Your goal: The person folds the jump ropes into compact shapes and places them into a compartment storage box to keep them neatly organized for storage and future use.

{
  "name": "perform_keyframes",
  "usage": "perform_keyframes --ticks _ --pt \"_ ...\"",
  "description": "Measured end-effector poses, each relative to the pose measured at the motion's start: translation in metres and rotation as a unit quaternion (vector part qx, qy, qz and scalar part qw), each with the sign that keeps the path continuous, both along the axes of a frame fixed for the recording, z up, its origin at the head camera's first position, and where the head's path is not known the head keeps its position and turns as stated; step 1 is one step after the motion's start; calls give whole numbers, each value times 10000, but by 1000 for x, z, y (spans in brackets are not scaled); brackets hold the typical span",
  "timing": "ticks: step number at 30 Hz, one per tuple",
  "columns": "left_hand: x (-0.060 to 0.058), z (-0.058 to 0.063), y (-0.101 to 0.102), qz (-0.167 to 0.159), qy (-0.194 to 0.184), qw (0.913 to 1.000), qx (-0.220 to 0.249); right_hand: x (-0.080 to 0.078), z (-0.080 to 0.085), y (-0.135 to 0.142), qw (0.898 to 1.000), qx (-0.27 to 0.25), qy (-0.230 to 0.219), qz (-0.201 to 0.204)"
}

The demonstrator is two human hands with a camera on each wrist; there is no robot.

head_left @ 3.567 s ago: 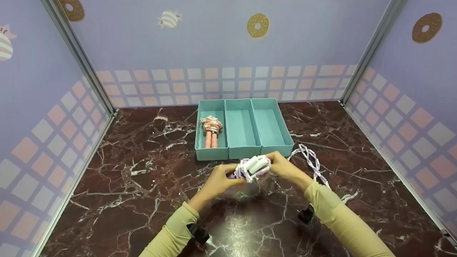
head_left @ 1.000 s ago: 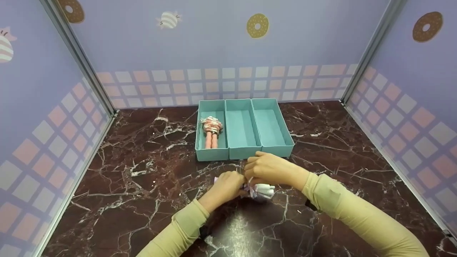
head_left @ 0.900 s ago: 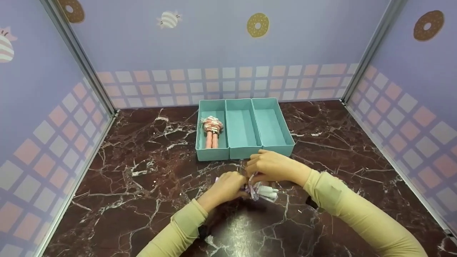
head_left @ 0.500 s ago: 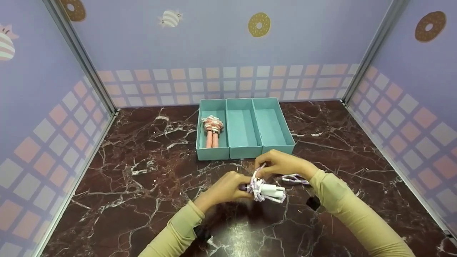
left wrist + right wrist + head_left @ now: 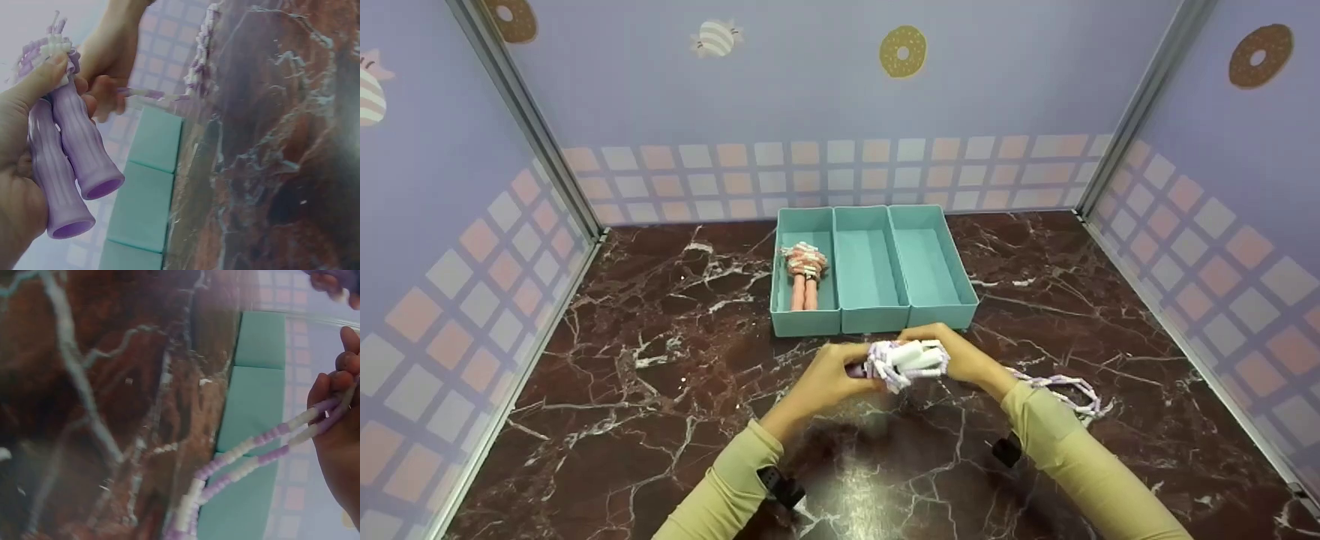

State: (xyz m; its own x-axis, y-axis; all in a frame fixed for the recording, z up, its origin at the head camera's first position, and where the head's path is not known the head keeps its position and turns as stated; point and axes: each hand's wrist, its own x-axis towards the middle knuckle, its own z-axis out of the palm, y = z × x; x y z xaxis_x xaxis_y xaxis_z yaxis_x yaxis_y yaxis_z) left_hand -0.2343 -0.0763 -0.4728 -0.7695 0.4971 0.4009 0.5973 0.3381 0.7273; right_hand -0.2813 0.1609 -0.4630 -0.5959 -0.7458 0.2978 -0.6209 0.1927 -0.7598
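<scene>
In the head view my left hand (image 5: pixel 821 379) holds a jump rope (image 5: pixel 911 364) with purple and white beaded cord, above the table. The left wrist view shows its two purple handles (image 5: pixel 81 135) side by side in my palm, hollow flared ends down, my thumb pressing the wound cord at their top. Two short white cylinders jut from the wound beads. Behind the bundle, my right hand (image 5: pixel 960 356) is partly hidden. Its curled fingers grip a doubled strand of the cord (image 5: pixel 253 450), seen in the right wrist view. A loose loop hangs past my right wrist.
A teal box (image 5: pixel 874 321) with three compartments stands at the back middle of the dark marbled table (image 5: pixel 660 420). Its left compartment holds a bundled pink and white jump rope (image 5: pixel 805 271). Patterned lilac panels (image 5: pixel 810 90) enclose the table at the back and sides.
My right hand has moved from above the bundle to behind it, drawing the cord around. The bundle has risen and turned in my left hand. The loose loop now trails farther right.
</scene>
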Motion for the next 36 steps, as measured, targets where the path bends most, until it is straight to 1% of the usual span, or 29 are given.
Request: perform_keyframes --ticks 2,4,7,9,12,16,20,23,24,29,33,36 --pt "-1 2 -1 163 -15 9998 78 2 -4 0 9997 15 -29 -261" --pt "-2 3 -2 332 -89 9993 159 3 -10 0 9974 110 -309 -642" --pt "-4 5 -4 712 -226 9966 355 2 -16 2 9912 315 -593 -1138" --pt "-6 5 -5 994 -269 9936 469 1 -19 2 9880 345 -699 -1334" --pt "-10 5 -5 1366 -213 9888 571 2 -22 1 9893 320 -401 -1367" --pt "-16 3 -4 1745 -335 9811 769 5 -22 -4 9903 223 -54 -1373" --pt "-22 2 -6 2266 -490 9676 996 11 -24 -9 9888 244 208 -1457" --pt "-27 2 -10 2522 -641 9587 1143 17 -25 -12 9855 424 469 -1576" --pt "-28 2 -11 2553 -695 9570 1186 20 -25 -13 9838 503 573 -1623" --pt "-30 2 -12 2548 -820 9550 1274 29 -19 -19 9728 839 1016 -1903" --pt "-30 3 -11 2655 -695 9536 1238 35 -13 -22 9633 962 1285 -2153" --pt "-31 3 -9 2758 -527 9526 1170 37 -9 -24 9524 1147 1610 -2321"
